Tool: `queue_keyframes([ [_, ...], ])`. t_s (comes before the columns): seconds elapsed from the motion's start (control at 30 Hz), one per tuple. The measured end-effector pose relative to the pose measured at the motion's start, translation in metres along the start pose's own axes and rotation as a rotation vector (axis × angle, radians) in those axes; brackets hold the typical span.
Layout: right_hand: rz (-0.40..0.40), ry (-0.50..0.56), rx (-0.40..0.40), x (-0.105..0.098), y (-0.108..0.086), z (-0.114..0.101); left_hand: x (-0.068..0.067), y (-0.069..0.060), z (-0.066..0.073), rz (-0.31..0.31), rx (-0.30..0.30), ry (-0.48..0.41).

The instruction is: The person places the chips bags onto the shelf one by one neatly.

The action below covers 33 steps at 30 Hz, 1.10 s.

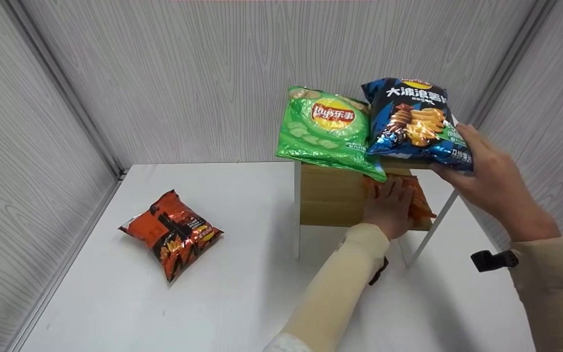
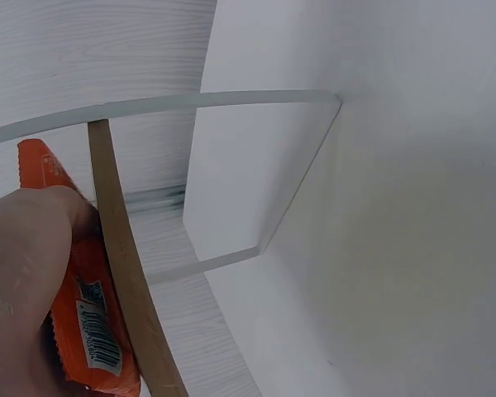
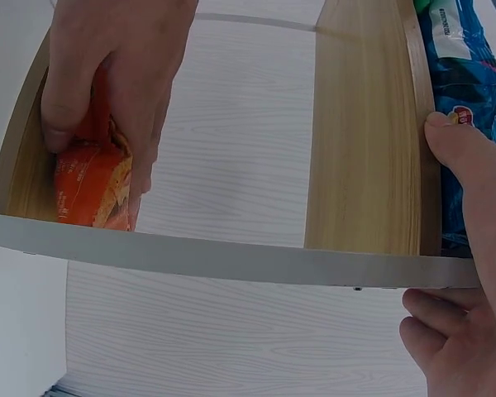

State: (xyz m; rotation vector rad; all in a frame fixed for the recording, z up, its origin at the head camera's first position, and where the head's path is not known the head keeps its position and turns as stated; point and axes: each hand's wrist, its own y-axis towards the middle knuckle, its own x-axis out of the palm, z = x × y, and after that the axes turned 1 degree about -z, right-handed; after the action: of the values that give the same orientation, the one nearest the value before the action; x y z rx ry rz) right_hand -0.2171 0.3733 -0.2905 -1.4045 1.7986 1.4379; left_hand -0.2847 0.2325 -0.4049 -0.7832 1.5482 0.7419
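Observation:
A small two-tier rack with wooden boards (image 1: 333, 195) and a pale metal frame (image 1: 297, 210) stands on the white table. My left hand (image 1: 388, 205) reaches over the lower board and grips an orange chip bag (image 3: 91, 186) there, thumb on one side and fingers on the other. On the upper board lean a green chip bag (image 1: 323, 132) and a dark blue chip bag (image 1: 413, 122), side by side. My right hand (image 1: 491, 171) holds the rack's upper right corner, its thumb on the board's edge (image 3: 426, 190) against the blue bag.
Another orange-and-black chip bag (image 1: 174, 232) lies on the left part of the white table (image 1: 232, 293). Grey wood-patterned walls (image 1: 188, 73) enclose the table at the back and both sides.

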Motion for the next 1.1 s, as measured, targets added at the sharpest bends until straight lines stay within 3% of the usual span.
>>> queue_keyframes([
  [0.17,0.009,0.004,-0.013,0.002,0.0,-0.001,-0.002,-0.005,-0.001,0.035,0.007,-0.026],
  [0.4,0.017,0.01,-0.027,0.003,0.002,-0.001,0.002,-0.01,-0.006,0.18,0.052,-0.057],
  [0.73,0.019,0.019,-0.041,0.003,0.001,0.002,-0.01,-0.023,-0.026,0.324,0.232,-0.041],
  [0.93,0.037,-0.001,-0.047,0.005,0.002,0.004,-0.018,-0.045,-0.043,0.414,0.374,0.009],
  [1.1,0.048,-0.015,-0.062,0.007,0.003,0.002,-0.017,-0.067,-0.06,0.451,0.466,-0.046],
])
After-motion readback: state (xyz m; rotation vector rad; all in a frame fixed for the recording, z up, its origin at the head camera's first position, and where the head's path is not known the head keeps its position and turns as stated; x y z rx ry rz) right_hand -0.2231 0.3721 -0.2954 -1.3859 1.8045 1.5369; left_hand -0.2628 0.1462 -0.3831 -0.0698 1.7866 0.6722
